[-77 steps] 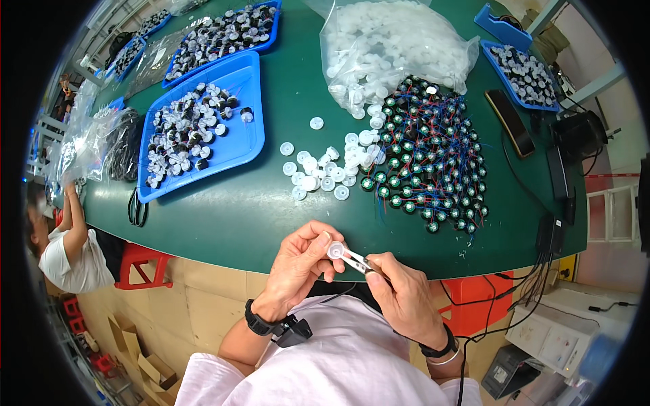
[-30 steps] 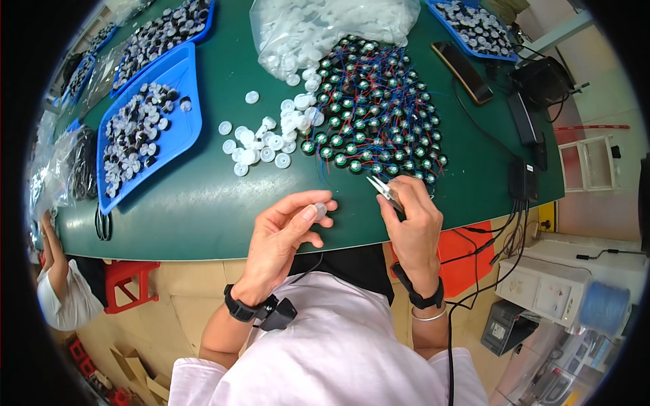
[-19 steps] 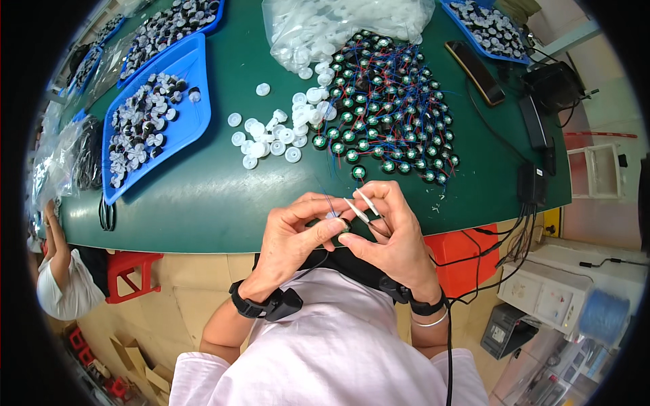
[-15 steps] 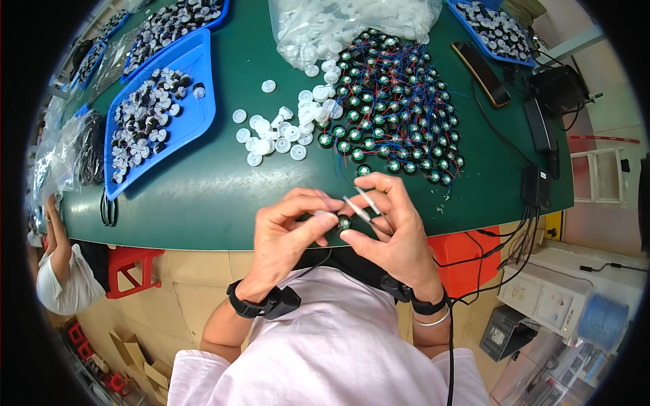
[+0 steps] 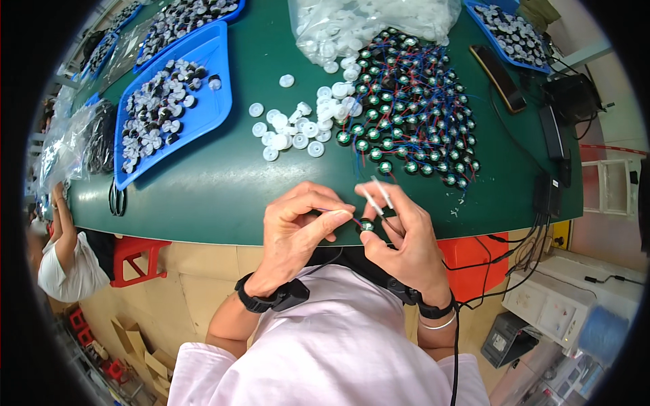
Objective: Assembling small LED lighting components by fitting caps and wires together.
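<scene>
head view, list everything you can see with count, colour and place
table: one, green, across the middle
trays: several, blue, left and upper right
black-and-white parts: many, in trays
caps: many, white, mid-table
bag: one, clear, top centre
wired parts: many, black and green, right of caps
phone: one, black, right
stools: apparently two, red, lower left and right
cables: several, black, right
co-worker: one, white shirt, far left
tweezers: one, white-tipped, right hand
held part: one, black and green, between hands
wristbands: two, black, wrists
left hand: one, centre
right hand: one, right of left hand
</scene>
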The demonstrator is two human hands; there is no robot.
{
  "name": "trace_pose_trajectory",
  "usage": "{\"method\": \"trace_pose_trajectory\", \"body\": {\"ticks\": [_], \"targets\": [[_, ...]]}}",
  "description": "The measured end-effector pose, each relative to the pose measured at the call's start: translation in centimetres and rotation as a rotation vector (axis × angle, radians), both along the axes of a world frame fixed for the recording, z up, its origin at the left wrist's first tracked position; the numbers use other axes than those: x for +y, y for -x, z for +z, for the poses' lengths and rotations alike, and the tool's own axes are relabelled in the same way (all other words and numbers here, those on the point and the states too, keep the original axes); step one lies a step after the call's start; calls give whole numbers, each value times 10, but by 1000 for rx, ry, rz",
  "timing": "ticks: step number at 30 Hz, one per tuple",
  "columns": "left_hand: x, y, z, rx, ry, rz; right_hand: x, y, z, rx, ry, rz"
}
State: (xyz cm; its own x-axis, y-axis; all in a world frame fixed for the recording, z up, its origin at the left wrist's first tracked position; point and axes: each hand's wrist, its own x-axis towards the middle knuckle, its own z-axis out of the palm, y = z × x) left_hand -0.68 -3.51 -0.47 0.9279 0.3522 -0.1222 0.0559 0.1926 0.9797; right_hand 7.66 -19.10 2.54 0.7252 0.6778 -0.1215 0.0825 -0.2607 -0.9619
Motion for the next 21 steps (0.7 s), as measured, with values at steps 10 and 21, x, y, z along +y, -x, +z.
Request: {"method": "trace_pose_trajectory", "body": {"ticks": [10, 21], "targets": [[21, 0, 1, -26, 357, 65, -3, 9, -9, -305, 14, -132], [16, 6, 0, 82, 811, -79, 7, 13, 0, -335, 9, -166]]}}
